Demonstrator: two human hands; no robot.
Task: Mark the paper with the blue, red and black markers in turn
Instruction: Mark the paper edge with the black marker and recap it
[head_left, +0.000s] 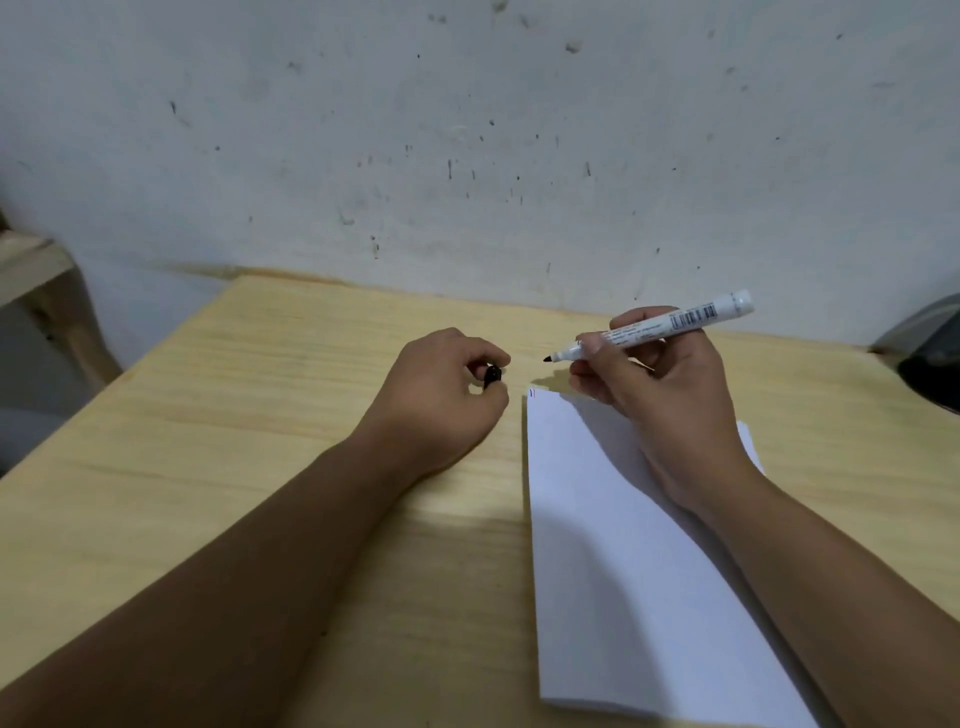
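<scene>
A white sheet of paper (613, 561) lies on the wooden table (249, 426), right of centre. Small blue and red strokes (531, 393) sit at its far left corner. My right hand (660, 395) grips an uncapped white-barrelled black marker (670, 323), held above the paper's far edge with its dark tip pointing left, just off the paper. My left hand (441, 395) rests on the table left of the paper, fingers curled around the black marker cap (492, 375). The blue and red markers are out of view.
A stained white wall (467, 145) rises right behind the table's far edge. A wooden frame (36, 280) stands at the left, off the table. A dark rounded object (930, 358) sits at the table's far right edge.
</scene>
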